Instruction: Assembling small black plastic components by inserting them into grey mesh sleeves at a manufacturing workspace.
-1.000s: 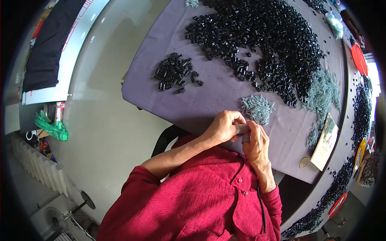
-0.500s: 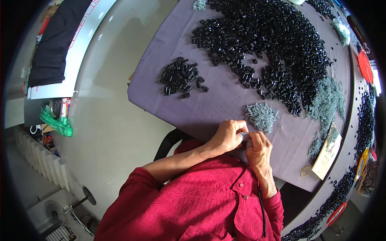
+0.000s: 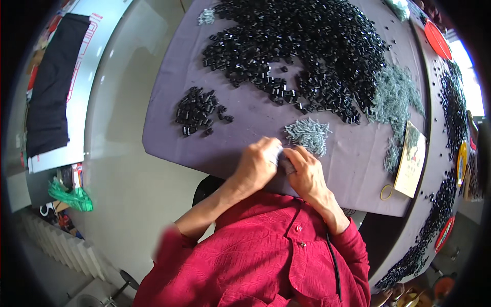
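My left hand [image 3: 257, 162] and my right hand [image 3: 308, 176] meet at the near edge of the table, fingers bent and pinched together. Pale grey wrapping shows around fingertips between them. Whatever they pinch is too small or too hidden to make out. Just beyond my fingers lies a small heap of grey screws [image 3: 308, 136]. Farther left on the purple-grey tablecloth [image 3: 245, 123] sits a small pile of short black plastic pieces [image 3: 196, 110]. A much larger spread of the same black pieces [image 3: 312, 46] covers the far part of the table.
A wide pile of grey screws [image 3: 391, 97] lies at the right, beside a printed card [image 3: 410, 159] and a yellow rubber band [image 3: 386, 192]. Another small screw cluster [image 3: 206, 16] is at the far left. Beyond the right edge, a second surface holds black pieces [image 3: 437, 204] and a red basket [image 3: 438, 41].
The whole view has shifted, so the table sits farther left and higher. My hands stay together at the edge; the left one has turned, its back now facing up more.
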The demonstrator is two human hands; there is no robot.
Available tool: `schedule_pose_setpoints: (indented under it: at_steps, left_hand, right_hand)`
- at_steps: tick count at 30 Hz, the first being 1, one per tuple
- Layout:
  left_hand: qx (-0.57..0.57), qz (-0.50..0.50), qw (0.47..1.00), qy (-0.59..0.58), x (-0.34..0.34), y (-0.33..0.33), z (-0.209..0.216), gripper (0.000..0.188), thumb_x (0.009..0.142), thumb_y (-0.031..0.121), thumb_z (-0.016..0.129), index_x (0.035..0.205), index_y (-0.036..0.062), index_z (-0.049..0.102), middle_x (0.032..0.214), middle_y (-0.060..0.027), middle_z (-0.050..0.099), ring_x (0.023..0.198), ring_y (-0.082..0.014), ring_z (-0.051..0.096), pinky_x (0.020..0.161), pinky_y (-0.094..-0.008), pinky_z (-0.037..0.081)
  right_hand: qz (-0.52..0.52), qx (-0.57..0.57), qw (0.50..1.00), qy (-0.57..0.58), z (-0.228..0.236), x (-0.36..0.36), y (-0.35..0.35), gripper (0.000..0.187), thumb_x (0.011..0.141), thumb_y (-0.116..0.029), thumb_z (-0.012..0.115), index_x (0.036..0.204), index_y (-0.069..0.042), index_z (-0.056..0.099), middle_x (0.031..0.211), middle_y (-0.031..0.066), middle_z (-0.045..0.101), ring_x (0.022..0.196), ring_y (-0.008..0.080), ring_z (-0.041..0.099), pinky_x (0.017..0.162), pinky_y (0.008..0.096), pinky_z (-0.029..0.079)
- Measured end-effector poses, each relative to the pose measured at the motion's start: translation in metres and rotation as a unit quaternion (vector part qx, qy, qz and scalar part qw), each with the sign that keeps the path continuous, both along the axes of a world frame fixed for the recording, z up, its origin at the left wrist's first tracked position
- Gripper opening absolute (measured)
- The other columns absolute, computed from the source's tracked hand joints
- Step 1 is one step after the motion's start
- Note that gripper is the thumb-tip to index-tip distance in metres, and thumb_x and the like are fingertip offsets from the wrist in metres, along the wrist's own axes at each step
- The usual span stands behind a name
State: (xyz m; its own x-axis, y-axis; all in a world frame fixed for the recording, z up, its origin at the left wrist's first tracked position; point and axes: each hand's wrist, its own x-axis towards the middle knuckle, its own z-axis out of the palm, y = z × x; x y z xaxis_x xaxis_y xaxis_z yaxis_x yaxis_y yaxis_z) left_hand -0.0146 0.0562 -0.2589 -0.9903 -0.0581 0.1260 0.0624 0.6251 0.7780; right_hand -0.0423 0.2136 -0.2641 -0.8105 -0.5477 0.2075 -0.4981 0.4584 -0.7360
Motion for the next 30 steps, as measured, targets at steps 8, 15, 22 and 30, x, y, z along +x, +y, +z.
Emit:
schedule_pose_setpoints:
  at_steps: [8, 15, 22, 30]
  left_hand:
    - [-0.233, 0.061, 0.97, 0.031, -0.034, -0.087, 0.0, 0.01, 0.08, -0.001, 0.057, 0.09, -0.0017, 0.061, 0.078, -0.0179, 0.058, 0.069, -0.037, 0.059, 0.06, -0.0426, 0.048]
    - [-0.275, 0.111, 0.955, 0.012, -0.041, -0.095, 0.008, 0.009, 0.077, 0.004, 0.061, 0.086, 0.0049, 0.065, 0.079, -0.0129, 0.059, 0.071, -0.0341, 0.06, 0.063, -0.0418, 0.048]
    - [-0.274, 0.121, 0.954, 0.003, -0.045, -0.087, 0.012, 0.01, 0.079, 0.005, 0.061, 0.088, 0.0058, 0.065, 0.079, -0.0109, 0.059, 0.07, -0.0325, 0.06, 0.062, -0.0401, 0.047]
    - [-0.229, 0.119, 0.966, 0.024, -0.047, -0.072, 0.018, 0.01, 0.081, 0.007, 0.061, 0.09, 0.0067, 0.065, 0.081, -0.0084, 0.061, 0.069, -0.03, 0.062, 0.059, -0.0376, 0.049]
  right_hand:
    - [-0.09, 0.018, 0.995, -0.039, 0.008, -0.017, 0.03, 0.027, 0.067, 0.004, 0.058, 0.093, -0.005, 0.064, 0.082, 0.0128, 0.06, 0.074, 0.034, 0.061, 0.066, 0.0397, 0.05]
    - [-0.157, 0.021, 0.987, -0.042, 0.02, -0.036, 0.065, 0.032, 0.063, 0.009, 0.053, 0.091, -0.003, 0.062, 0.079, 0.0135, 0.059, 0.072, 0.0332, 0.06, 0.065, 0.0369, 0.049]
    - [-0.149, 0.041, 0.988, -0.015, 0.013, -0.057, 0.072, 0.037, 0.06, 0.01, 0.05, 0.093, -0.003, 0.062, 0.084, 0.0139, 0.057, 0.077, 0.0337, 0.059, 0.067, 0.0384, 0.048]
    - [-0.113, 0.104, 0.987, 0.042, 0.009, -0.073, 0.064, 0.04, 0.059, 0.01, 0.051, 0.095, -0.003, 0.062, 0.088, 0.013, 0.056, 0.08, 0.0323, 0.058, 0.07, 0.0387, 0.049]
